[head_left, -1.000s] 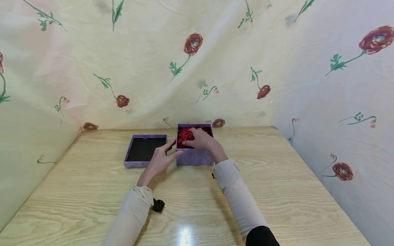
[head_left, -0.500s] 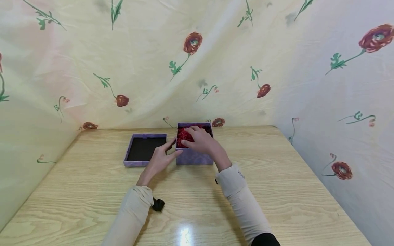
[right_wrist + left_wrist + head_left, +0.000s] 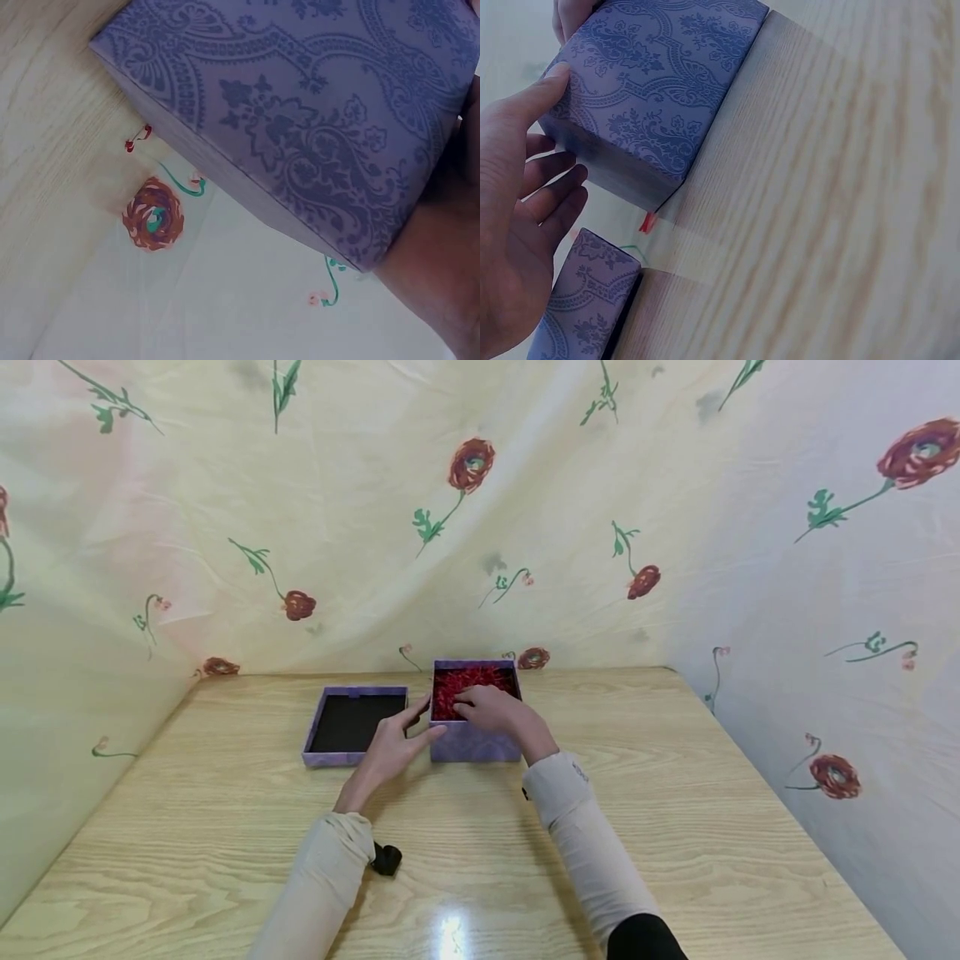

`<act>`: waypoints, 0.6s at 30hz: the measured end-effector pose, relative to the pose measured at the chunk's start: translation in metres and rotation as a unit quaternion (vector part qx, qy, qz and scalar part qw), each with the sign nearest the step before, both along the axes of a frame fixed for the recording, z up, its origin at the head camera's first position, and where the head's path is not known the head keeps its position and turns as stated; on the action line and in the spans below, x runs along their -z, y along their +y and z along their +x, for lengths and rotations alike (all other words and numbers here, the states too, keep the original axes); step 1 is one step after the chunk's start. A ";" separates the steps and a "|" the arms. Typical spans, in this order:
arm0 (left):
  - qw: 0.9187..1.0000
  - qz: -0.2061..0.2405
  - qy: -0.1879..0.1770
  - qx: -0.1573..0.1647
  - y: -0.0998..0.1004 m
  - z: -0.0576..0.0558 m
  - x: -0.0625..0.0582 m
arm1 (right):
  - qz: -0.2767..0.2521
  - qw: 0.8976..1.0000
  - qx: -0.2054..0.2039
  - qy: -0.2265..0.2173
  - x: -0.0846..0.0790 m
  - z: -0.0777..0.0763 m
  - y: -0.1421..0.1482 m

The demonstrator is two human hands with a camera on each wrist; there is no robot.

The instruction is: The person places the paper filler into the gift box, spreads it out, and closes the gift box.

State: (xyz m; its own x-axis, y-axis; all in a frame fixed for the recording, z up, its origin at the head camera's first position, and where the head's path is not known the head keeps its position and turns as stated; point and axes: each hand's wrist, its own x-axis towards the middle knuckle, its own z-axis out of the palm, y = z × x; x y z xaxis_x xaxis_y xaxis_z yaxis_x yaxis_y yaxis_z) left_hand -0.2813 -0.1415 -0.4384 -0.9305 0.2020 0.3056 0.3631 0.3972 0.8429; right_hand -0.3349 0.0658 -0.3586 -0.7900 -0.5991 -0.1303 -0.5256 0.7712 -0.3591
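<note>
A purple patterned box stands uncovered near the back of the table, with red shredded filler inside. My left hand is at the box's front left corner. Its thumb lies on the front face, and the other fingers sit loosely along the left side. My right hand reaches over the front rim, its bent fingers on the red shreds near the front. What its fingertips do is hard to see. From the right wrist, the box wall hides most of that hand.
Left of the box lies its lid, black inside turned up, close to the left hand. A floral cloth hangs behind the wooden table and along its sides. A small black device hangs at the left wrist.
My right hand has drawn back from the middle of the box toward its front rim, uncovering more red shreds. The left hand, box and lid have stayed in place.
</note>
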 end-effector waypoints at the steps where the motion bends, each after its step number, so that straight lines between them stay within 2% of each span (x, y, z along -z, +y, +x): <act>1: 1.000 0.000 0.001 0.000 0.000 0.000 0.000 | 0.004 1.000 -0.002 0.000 0.000 -0.001 0.000; 6: 1.000 -0.003 0.000 -0.003 0.001 0.001 0.000 | 0.004 1.000 -0.016 -0.002 -0.001 -0.002 0.002; 9: 1.000 -0.002 0.000 -0.002 0.001 0.001 0.000 | -0.024 1.000 -0.015 0.010 -0.005 0.000 0.006; 14: 1.000 -0.001 0.002 -0.004 0.001 0.000 -0.001 | -0.086 0.994 -0.003 0.067 -0.012 0.007 0.016; 18: 1.000 -0.005 0.002 -0.005 0.000 0.000 -0.002 | -0.111 0.988 0.004 0.108 -0.012 0.014 0.020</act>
